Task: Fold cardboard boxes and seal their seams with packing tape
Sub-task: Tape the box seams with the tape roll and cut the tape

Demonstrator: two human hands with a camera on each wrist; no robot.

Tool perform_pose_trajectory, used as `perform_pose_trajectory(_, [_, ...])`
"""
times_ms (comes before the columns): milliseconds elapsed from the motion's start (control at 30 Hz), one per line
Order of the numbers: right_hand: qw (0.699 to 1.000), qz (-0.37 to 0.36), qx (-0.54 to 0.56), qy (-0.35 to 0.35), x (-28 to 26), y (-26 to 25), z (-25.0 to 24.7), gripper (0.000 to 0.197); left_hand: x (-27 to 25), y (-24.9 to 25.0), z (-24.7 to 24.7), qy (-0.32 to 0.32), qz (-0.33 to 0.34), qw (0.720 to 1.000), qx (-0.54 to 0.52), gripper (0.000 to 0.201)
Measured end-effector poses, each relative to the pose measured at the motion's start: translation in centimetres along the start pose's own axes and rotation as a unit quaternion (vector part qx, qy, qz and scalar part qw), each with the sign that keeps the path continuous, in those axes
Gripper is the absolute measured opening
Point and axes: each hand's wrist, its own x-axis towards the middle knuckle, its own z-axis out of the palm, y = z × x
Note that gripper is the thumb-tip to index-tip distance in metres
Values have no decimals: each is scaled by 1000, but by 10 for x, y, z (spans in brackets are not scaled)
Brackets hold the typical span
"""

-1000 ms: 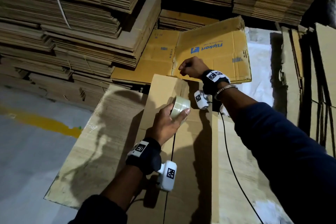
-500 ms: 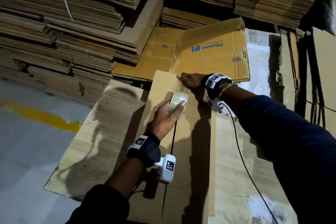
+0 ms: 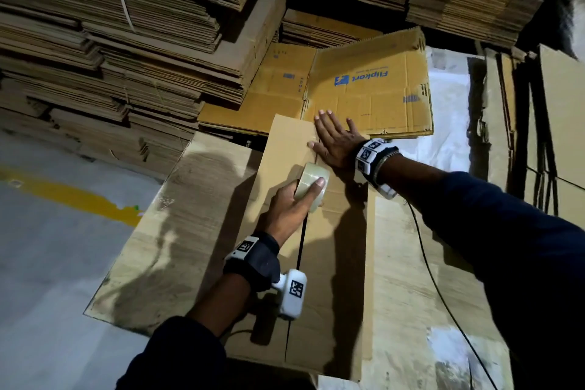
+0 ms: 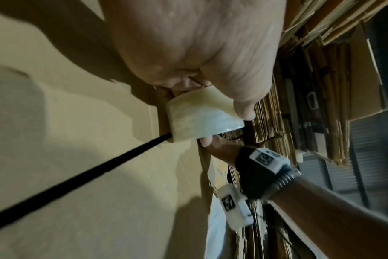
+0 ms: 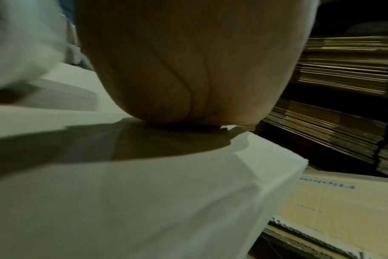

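Scanning room: stacks of flattened cardboard (image 3: 133,41) fill the back wall, more sheets standing on edge at right; grey floor (image 3: 47,263) with a yellow stripe at left.
Work surface: big worn cardboard sheet (image 3: 164,231) lying flat.
Printed carton (image 3: 364,85): flattened, blue logo, lies behind the box.
Box (image 3: 329,263): plain brown, on the worn sheet, top flaps closed, dark centre seam (image 3: 299,250) running lengthwise; contents not visible.
Left hand (image 3: 286,210): gripping the clear tape roll (image 3: 311,187), fingers wrapped round it, roll on the seam near the far end.
Right hand (image 3: 335,142): fingers straight and spread, palm flat on the box's far end, just beyond the roll.
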Motion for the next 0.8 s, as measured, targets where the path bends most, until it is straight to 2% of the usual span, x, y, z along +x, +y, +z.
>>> perform_pose_trajectory(133, [995, -75, -55, -24, -21, 0, 18, 91, -1, -2, -4, -2, 16, 1000, -27, 35])
perform_pose_trajectory(200, [994, -85, -64, -17, -26, 1, 24, 84, -3, -5, -1, -9, 28, 999, -22, 34])
perform_pose_trajectory(267, [995, -84, -57, -14, -27, -1, 25, 78, -10, -7, 5, 1, 34, 999, 12, 43])
perform_pose_trajectory(333, [997, -67, -32, -12, -27, -6, 22, 81, -20, -15, 10, 29, 32, 996, 80, 61])
perform_pose_trajectory(400, [998, -52, -11, -17, -27, -9, 20, 85, -36, -25, 9, 67, 35, 986, 150, 69])
perform_pose_trajectory(433, [999, -46, -3, -22, -26, -9, 18, 86, -44, -26, 7, 73, 41, 984, 158, 67])
perform_pose_trajectory(533, [999, -29, 7, -36, -33, -18, 10, 86, -57, -24, -3, 35, 47, 992, 108, 51])
perform_pose_trajectory(700, [993, -97, -31, -60, -73, -34, 24, 85, -51, -23, -14, 38, 24, 995, 84, 61])
perform_pose_trajectory(800, [994, -96, -15, -57, -86, -35, 25, 101, -65, -25, -6, -6, 28, 998, 48, 46])
